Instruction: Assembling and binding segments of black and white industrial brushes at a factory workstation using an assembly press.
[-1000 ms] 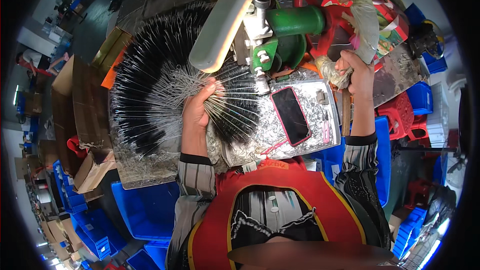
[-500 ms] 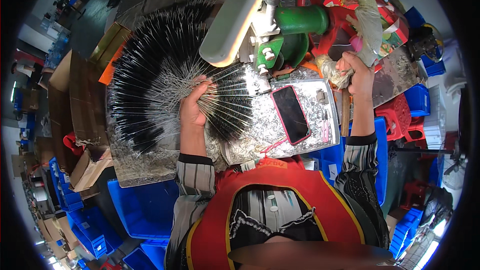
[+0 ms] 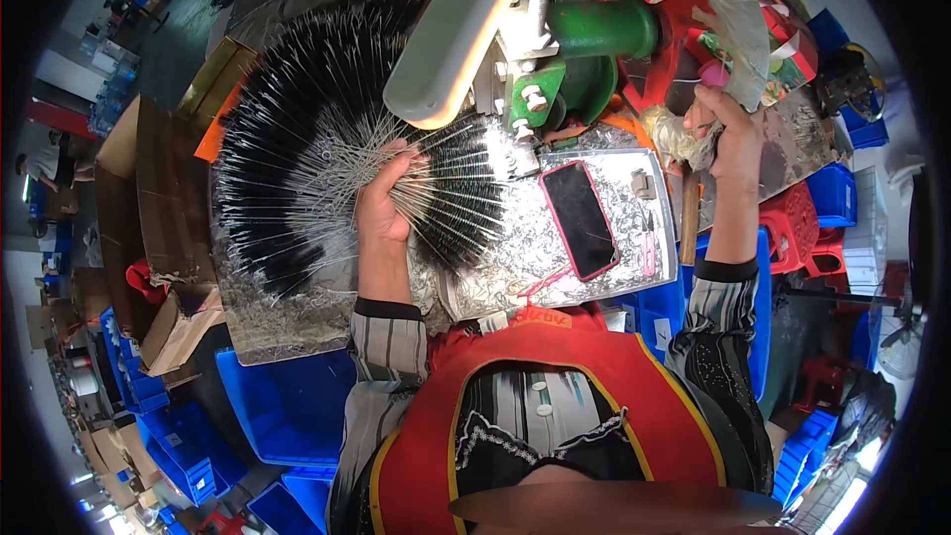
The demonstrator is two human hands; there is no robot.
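Since a second ago my left hand (image 3: 381,206) stays gripping the fanned wire rods (image 3: 297,149). Their long axes radiate toward nine through twelve o'clock. My right hand (image 3: 721,129) remains wrapped around the press handle (image 3: 690,213).

Rods (image 3: 297,168): thin bare metal wire, bright and shiny at the near ends, black matt coating on the outer ends. Left hand (image 3: 381,208) closed on the shiny ends. Tabletop (image 3: 594,287): covered in crinkled silver scrap, glittery, rough. Phone (image 3: 580,220): glossy black glass face, red case rim. Press (image 3: 584,35): green painted metal, smooth, slightly worn; its cover (image 3: 451,35) is cream, matt, smooth. Right hand (image 3: 728,129) grips a lever wrapped in frayed, dull cloth (image 3: 679,134). Bins (image 3: 287,406): blue plastic, smooth. Boxes (image 3: 149,188): brown cardboard, matt. Apron (image 3: 535,376): red cloth, yellow edging.
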